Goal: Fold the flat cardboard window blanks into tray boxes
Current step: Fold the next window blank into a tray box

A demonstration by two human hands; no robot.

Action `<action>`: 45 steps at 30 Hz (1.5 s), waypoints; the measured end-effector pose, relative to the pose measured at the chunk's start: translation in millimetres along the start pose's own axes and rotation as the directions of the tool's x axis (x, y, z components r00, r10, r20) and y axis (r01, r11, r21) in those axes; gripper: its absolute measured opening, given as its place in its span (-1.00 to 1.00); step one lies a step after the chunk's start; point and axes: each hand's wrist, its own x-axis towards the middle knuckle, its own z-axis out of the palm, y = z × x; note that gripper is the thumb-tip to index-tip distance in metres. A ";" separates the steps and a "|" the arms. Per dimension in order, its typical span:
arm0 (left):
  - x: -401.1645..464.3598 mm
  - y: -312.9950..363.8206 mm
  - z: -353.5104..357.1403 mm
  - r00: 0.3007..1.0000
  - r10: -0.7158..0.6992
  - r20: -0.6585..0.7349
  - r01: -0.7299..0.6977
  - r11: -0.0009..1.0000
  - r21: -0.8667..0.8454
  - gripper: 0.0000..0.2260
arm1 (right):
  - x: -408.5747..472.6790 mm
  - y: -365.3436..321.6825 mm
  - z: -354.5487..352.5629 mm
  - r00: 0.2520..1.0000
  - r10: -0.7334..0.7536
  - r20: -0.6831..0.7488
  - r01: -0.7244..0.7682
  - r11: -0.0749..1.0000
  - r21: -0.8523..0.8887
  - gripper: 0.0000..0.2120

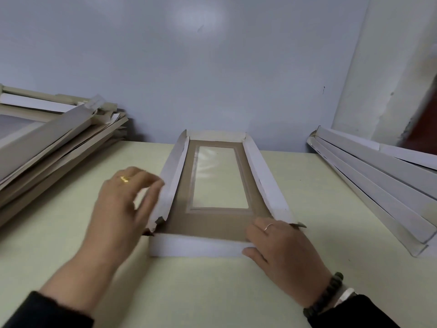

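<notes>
A cardboard window blank (212,227) lies in the middle of the pale table, brown inside with a clear film window (221,178) and white flaps. Its long side flaps stand raised and lean inward; the far and near end flaps are also partly up. My left hand (123,202) is at the left flap (171,176), fingers spread and touching its outer face near the front corner. My right hand (281,252) rests on the front right corner, fingers on the brown floor and thumb against the near flap (196,247).
A stack of folded or flat cardboard pieces (54,140) lies at the left against the wall. Another stack of white-sided trays (383,181) runs along the right. A grey wall stands close behind the table (212,292).
</notes>
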 end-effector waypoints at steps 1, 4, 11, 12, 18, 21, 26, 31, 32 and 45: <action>-2.4 -10.8 -2.7 0.991 -0.125 0.056 0.127 0.991 -0.043 -0.85 | -2.5 -1.0 0.2 0.999 -0.031 0.013 0.031 1.000 0.002 -0.66; -14.6 -41.0 -3.9 0.877 -0.292 0.382 0.354 0.930 -0.101 -0.68 | -6.4 -4.4 -2.5 0.986 -0.118 0.122 0.113 0.992 0.049 -0.68; -21.4 -61.7 -14.9 0.735 -0.263 0.624 0.443 0.884 -0.149 -0.49 | -6.3 -10.2 -7.2 0.981 -0.106 0.160 0.103 0.994 0.028 -0.53; -22.1 -62.5 -15.3 0.716 -0.257 0.649 0.448 0.882 -0.144 -0.52 | -6.3 -10.4 -6.6 0.984 -0.103 0.143 0.102 0.995 0.017 -0.53; -22.7 -65.6 -10.2 0.741 -0.273 0.614 0.497 0.838 -0.226 -0.87 | -7.3 -11.3 -4.9 0.988 -0.095 0.121 0.100 0.994 -0.032 -0.55; -23.7 -58.1 -0.2 0.811 -0.281 0.513 0.421 0.890 -0.178 -0.82 | -5.8 -12.4 -5.2 0.989 -0.101 0.105 0.107 0.993 -0.052 -0.56; -27.1 -39.1 19.3 0.839 -0.136 0.527 0.204 0.976 -0.074 -0.72 | -2.3 -10.0 -13.5 0.964 -0.173 -0.204 0.208 0.964 0.165 -0.64; -27.9 -39.7 21.7 0.849 -0.121 0.514 0.166 0.985 -0.043 -0.63 | -7.8 34.9 -22.1 0.909 0.267 -0.321 -0.129 0.911 0.391 -0.79; -28.5 -40.6 22.0 0.849 -0.126 0.512 0.166 0.986 -0.033 -0.62 | -11.4 46.5 -19.7 0.916 0.305 -0.262 -0.203 0.913 0.353 -0.82; -27.8 -32.6 19.8 0.841 -0.190 0.507 0.267 0.960 -0.083 -0.64 | -26.0 78.5 -8.9 0.824 0.328 0.462 -0.567 0.503 0.653 -0.54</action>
